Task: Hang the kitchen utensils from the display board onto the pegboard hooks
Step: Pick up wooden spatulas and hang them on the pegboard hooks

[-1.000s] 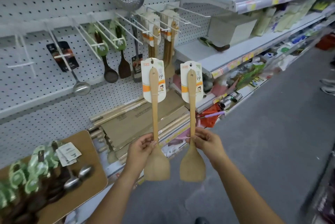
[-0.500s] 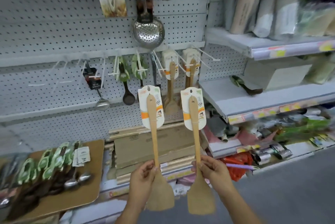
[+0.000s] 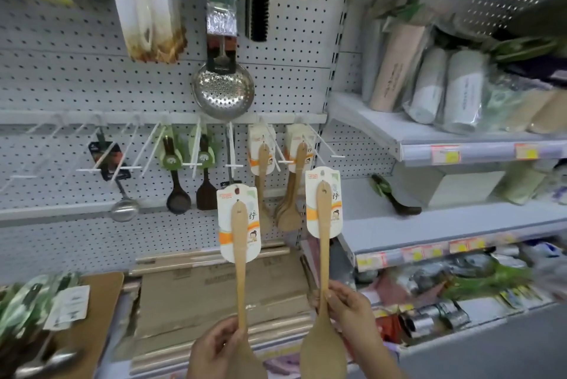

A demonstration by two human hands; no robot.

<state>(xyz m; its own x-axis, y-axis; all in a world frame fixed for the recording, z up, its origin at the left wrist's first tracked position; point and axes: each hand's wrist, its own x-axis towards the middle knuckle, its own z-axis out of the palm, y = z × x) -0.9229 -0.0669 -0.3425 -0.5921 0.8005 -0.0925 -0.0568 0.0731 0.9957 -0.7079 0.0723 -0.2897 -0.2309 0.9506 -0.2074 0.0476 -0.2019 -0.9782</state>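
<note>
Before the pegboard (image 3: 76, 72), left hand (image 3: 214, 351) and right hand (image 3: 352, 308) grip spatulas (image 3: 241, 256).

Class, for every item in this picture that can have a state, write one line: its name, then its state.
left hand: grips left spatula by its handle
right hand: grips right spatula by its handle
left spatula: upright, unhung
right spatula: upright, unhung
hooked spatulas: hanging
skimmer: hanging
display board: loaded with utensils

White pegboard (image 3: 92, 78) hooks (image 3: 150, 148) hold wooden spatulas (image 3: 288, 213); display board (image 3: 104, 292) bears utensils (image 3: 24, 311).
</note>
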